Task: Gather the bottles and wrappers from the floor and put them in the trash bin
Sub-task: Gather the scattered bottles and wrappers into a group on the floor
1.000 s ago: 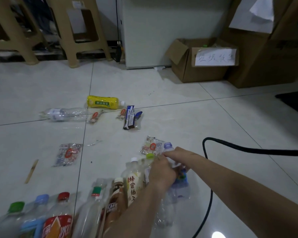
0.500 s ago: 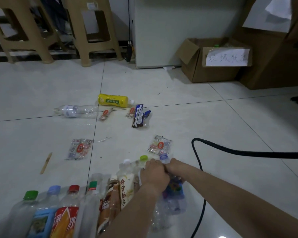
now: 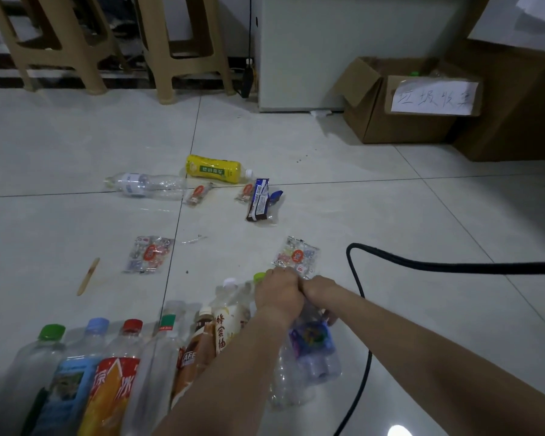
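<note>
Reaching in from five and six o'clock, both forearms meet over a cluster of bottles on the pale tiled floor [image 3: 359, 209]. The left hand [image 3: 277, 297] lies knuckles-up on the bottle necks, beside a green-capped bottle [image 3: 259, 277]. Its fingers curl under and out of sight, so I cannot tell what they grip. The right hand [image 3: 317, 287] touches it on the three o'clock side, fingers wrapped round a crumpled clear blue-labelled bottle [image 3: 312, 338].

Just at twelve o'clock of the hands lies a clear printed wrapper [image 3: 296, 256] with a red spot. A row of bottles [image 3: 114, 382] lies side by side at seven o'clock, with green, blue and red caps pointing to twelve.

Farther off at eleven o'clock lie a yellow bottle [image 3: 214, 169], a clear bottle [image 3: 145, 185] and a dark blue wrapper [image 3: 258, 201]. A second printed wrapper [image 3: 148, 254] lies at nine o'clock.

The cardboard box [image 3: 390, 127], open-topped and bearing a handwritten paper sign [image 3: 434, 97], stands at one o'clock, well apart from the hands. A black cable [image 3: 422, 265] loops in from three o'clock.
</note>
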